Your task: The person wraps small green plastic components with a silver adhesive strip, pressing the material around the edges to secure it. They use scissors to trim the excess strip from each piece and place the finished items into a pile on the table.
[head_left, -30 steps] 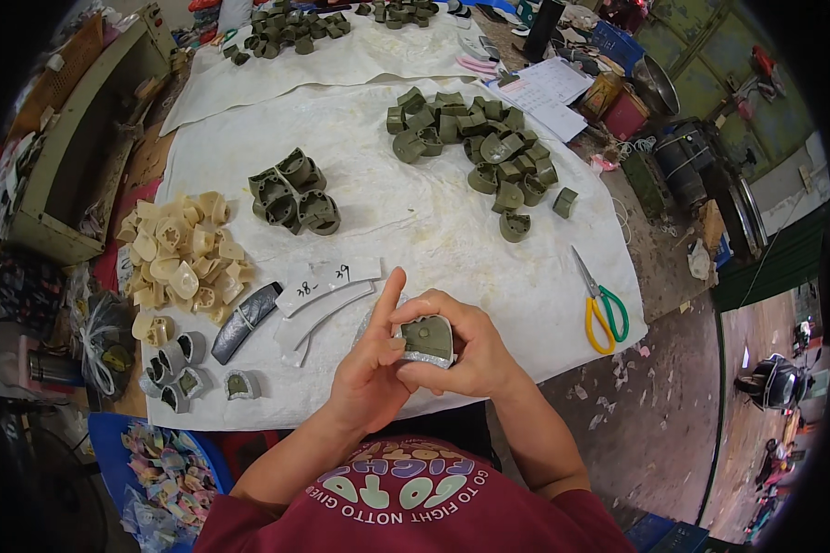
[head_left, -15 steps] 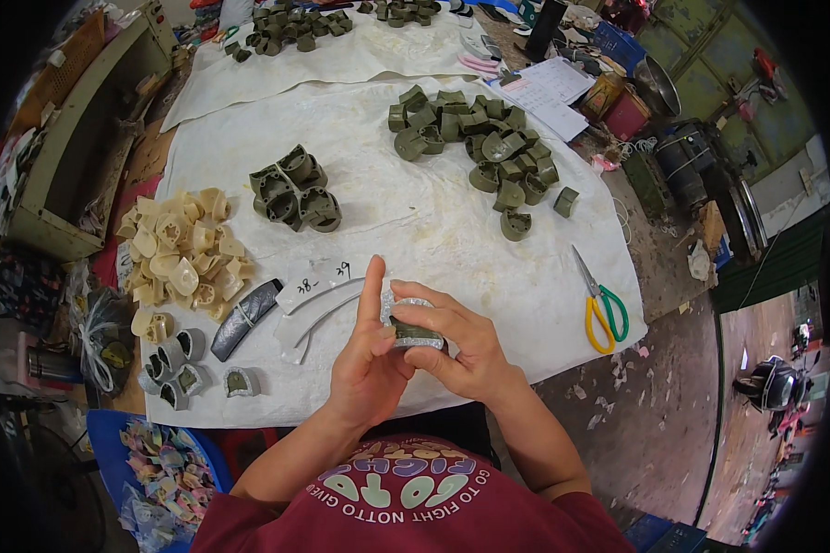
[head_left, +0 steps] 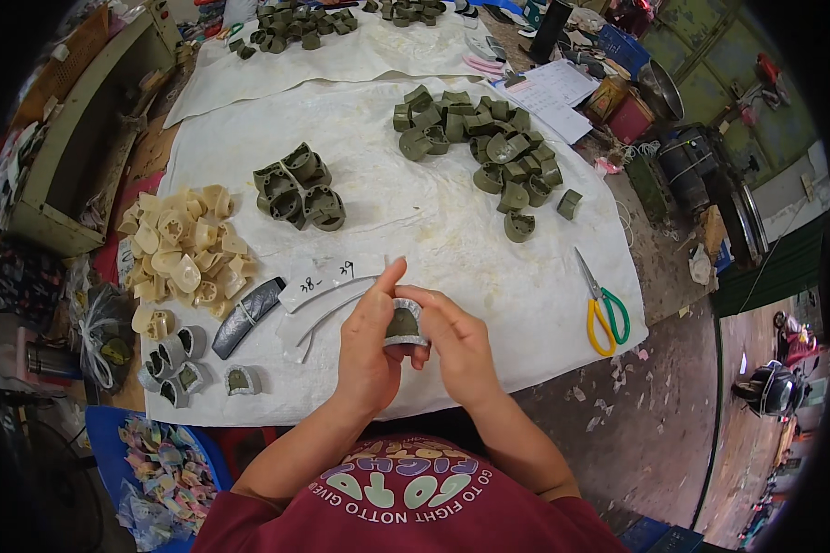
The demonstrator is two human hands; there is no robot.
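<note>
"What were the hands on?"

"The left hand (head_left: 367,343) and right hand (head_left: 458,346) were both closed around one arched block (head_left: 404,323), held between them above the wrinkled, white-clothed worktop (head_left: 516,300): dull olive face, glittery silver rim."

"And nearby?"

"Silver-sided blocks (head_left: 190,377) stood at the near left, then a glossy, dark curved strip (head_left: 243,323) beside flat white curved pieces (head_left: 321,288). Smooth-handled scissors (head_left: 599,318) lay at right."

"Farther off?"

"Smooth, cupped cream pieces (head_left: 186,249) lay heaped at left; beyond, hollow olive blocks (head_left: 297,184) stood clustered."
</note>
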